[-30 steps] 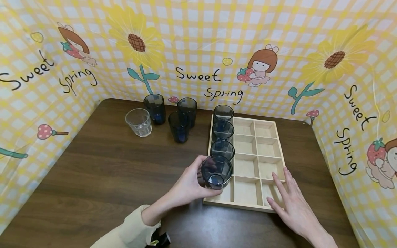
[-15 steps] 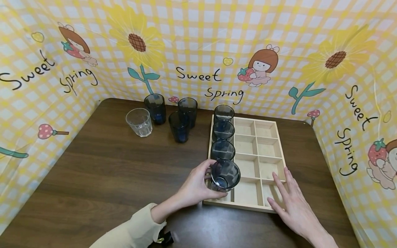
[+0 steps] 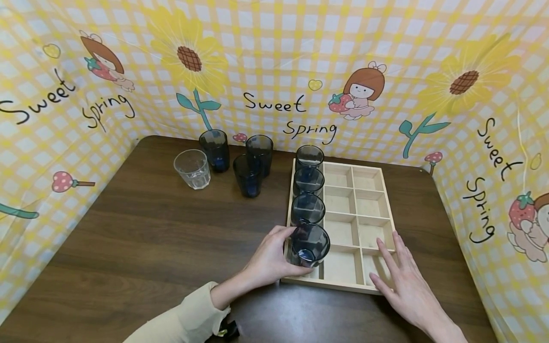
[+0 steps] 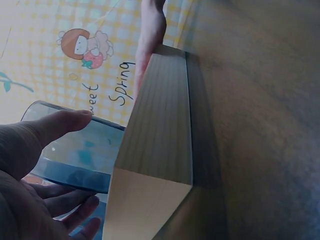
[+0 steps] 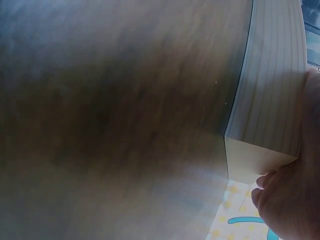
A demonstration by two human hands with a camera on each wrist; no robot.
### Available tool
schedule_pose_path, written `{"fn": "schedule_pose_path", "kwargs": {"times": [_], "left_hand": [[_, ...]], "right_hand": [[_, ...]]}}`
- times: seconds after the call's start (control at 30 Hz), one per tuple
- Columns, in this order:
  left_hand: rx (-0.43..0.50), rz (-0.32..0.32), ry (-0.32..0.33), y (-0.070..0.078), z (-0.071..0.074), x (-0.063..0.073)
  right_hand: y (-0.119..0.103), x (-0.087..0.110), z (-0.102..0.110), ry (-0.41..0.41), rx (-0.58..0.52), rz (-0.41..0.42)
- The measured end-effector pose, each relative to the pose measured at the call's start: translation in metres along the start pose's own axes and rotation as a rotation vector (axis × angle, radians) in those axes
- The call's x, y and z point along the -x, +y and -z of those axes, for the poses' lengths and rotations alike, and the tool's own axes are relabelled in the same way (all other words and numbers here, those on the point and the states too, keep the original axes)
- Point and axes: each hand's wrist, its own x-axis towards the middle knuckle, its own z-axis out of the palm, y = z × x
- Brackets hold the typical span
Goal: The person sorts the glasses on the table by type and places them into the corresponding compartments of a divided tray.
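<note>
My left hand (image 3: 268,257) grips a dark blue-grey glass (image 3: 310,245) over the near left compartment of a wooden divided tray (image 3: 339,287). In the left wrist view, the thumb and fingers wrap the glass (image 4: 80,150), whose lower end is hidden behind the tray wall (image 4: 155,120). Three matching glasses (image 3: 308,209) stand in the compartments behind it, in one column. My right hand (image 3: 405,288) rests on the tray's near right corner, fingers spread and holding nothing. The right wrist view shows that hand (image 5: 295,195) against the tray's side (image 5: 270,80).
Left of the tray, on the brown table (image 3: 171,238), stand a clear glass (image 3: 192,169) and three dark glasses (image 3: 248,176). A yellow checked cloth (image 3: 274,62) hangs round the back and sides. A small black object (image 3: 229,329) is by the left sleeve.
My left hand has moved the dark glass a little right and toward me, then lowered it into the near left compartment area. The right hand has stayed in place.
</note>
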Motion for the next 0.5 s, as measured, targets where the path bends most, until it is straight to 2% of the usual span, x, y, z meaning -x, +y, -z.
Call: {"fn": "schedule_pose_path", "kwargs": {"times": [0.27,0.37,0.5], "left_hand": [[-0.035,-0.004,0.002,-0.008,-0.002,0.0],[-0.046,-0.064,0.02,-0.024,-0.008,-0.002],[-0.084,-0.129,0.049,-0.054,-0.023,-0.007]], "right_hand": [[0.0,0.0,0.0,0.005,-0.004,0.006],[0.0,0.0,0.0,0.002,-0.009,0.002],[-0.001,0.0,0.001,-0.004,-0.014,-0.005]]}}
